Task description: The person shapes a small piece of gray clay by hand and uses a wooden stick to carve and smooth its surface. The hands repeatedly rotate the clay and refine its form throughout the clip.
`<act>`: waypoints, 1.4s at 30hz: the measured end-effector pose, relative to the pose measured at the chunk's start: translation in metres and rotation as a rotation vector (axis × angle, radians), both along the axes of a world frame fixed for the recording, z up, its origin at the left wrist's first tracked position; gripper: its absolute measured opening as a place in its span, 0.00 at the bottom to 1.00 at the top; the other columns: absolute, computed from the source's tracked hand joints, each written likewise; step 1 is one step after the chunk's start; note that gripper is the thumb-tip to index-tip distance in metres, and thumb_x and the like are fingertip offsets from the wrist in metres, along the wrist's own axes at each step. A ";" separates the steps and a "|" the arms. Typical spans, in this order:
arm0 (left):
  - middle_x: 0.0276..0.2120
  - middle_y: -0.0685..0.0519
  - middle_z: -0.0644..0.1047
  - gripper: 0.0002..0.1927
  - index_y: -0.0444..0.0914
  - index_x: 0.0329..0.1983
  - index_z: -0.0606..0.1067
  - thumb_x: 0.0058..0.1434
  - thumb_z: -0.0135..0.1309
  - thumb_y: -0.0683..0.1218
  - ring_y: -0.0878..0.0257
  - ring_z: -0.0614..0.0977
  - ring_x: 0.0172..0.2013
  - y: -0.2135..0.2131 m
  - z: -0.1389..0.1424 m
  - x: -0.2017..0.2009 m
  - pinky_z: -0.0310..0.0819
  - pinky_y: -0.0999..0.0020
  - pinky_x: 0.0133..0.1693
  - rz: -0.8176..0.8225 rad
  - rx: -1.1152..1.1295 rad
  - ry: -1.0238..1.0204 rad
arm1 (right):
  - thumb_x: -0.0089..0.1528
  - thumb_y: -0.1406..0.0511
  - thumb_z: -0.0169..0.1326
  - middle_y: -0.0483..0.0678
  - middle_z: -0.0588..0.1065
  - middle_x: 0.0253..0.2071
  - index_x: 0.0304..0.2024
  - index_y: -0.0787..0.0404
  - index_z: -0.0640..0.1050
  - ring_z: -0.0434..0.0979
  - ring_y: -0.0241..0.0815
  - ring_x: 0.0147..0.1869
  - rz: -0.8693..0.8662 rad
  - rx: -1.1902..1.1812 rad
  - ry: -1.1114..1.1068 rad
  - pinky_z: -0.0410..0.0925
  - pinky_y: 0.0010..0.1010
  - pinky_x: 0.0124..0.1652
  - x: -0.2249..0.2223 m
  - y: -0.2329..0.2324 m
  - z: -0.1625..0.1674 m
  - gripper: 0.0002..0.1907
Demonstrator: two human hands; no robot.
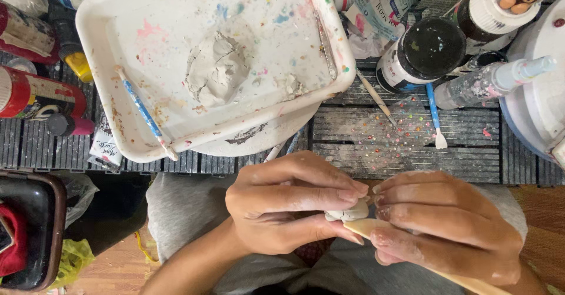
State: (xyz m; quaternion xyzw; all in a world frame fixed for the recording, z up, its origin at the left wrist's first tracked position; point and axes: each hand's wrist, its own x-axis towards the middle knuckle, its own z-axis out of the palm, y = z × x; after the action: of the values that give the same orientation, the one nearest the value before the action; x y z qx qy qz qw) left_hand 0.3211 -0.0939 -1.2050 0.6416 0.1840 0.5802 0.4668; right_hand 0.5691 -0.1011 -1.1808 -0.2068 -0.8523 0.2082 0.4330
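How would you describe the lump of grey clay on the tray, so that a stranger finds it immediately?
Find the large white plastic tray with paint stains at the top of the view. Near its middle lies the lump of grey clay, flattened and creased. Unlike the blue-handled brush beside it, it is dull grey and shapeless.

Two red paint tubes with pale labels (32, 98) are seen at left edge. A white tube (106, 148) lies below the tray's corner. A black-lidded jar with white-blue label (419, 57) stands upper right, a white-capped dark jar (491, 10) beside it. Crumpled printed wrapper (382, 7) lies at top.
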 end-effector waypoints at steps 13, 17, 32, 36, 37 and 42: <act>0.46 0.43 0.82 0.12 0.32 0.48 0.80 0.63 0.69 0.39 0.52 0.88 0.46 -0.001 0.000 -0.004 0.88 0.63 0.48 0.017 -0.035 -0.004 | 0.67 0.64 0.56 0.53 0.77 0.36 0.43 0.66 0.74 0.83 0.47 0.38 0.023 -0.162 0.472 0.80 0.45 0.37 -0.016 0.009 -0.019 0.10; 0.47 0.43 0.82 0.11 0.32 0.47 0.80 0.64 0.68 0.39 0.52 0.88 0.46 0.000 0.000 -0.007 0.87 0.63 0.48 0.027 -0.036 -0.016 | 0.70 0.63 0.52 0.55 0.76 0.36 0.46 0.65 0.73 0.84 0.48 0.36 0.074 -0.296 0.497 0.79 0.47 0.37 -0.009 -0.003 -0.032 0.10; 0.46 0.41 0.84 0.13 0.36 0.44 0.81 0.57 0.69 0.40 0.50 0.87 0.46 0.012 -0.013 -0.016 0.75 0.57 0.53 -0.011 -0.131 -0.042 | 0.61 0.62 0.64 0.57 0.76 0.43 0.43 0.61 0.75 0.83 0.50 0.44 -0.077 -0.102 0.282 0.80 0.41 0.44 -0.042 0.025 -0.018 0.14; 0.50 0.41 0.82 0.13 0.35 0.47 0.81 0.61 0.70 0.39 0.50 0.84 0.52 0.015 -0.017 -0.021 0.78 0.59 0.54 -0.088 -0.267 -0.152 | 0.57 0.64 0.69 0.55 0.78 0.44 0.41 0.60 0.76 0.82 0.53 0.48 -0.093 -0.148 0.272 0.78 0.42 0.48 -0.048 0.030 -0.022 0.15; 0.50 0.41 0.82 0.13 0.35 0.47 0.80 0.61 0.70 0.39 0.51 0.85 0.54 0.017 -0.017 -0.023 0.78 0.59 0.55 -0.090 -0.239 -0.131 | 0.57 0.64 0.68 0.54 0.79 0.44 0.41 0.59 0.77 0.83 0.52 0.49 -0.103 -0.190 0.289 0.78 0.42 0.49 -0.050 0.030 -0.023 0.15; 0.51 0.42 0.82 0.17 0.35 0.54 0.78 0.64 0.69 0.40 0.51 0.86 0.54 0.028 -0.012 -0.033 0.78 0.60 0.55 -0.021 -0.131 -0.026 | 0.58 0.65 0.67 0.53 0.80 0.43 0.40 0.59 0.77 0.83 0.50 0.49 -0.123 -0.214 0.338 0.79 0.40 0.49 -0.059 0.036 -0.023 0.12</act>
State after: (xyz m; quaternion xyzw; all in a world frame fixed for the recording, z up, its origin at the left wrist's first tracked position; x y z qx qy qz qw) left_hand 0.2877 -0.0655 -1.2172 0.6039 0.2086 0.5703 0.5164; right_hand 0.5103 -0.0650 -1.2040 -0.2654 -0.7263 0.3026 0.5572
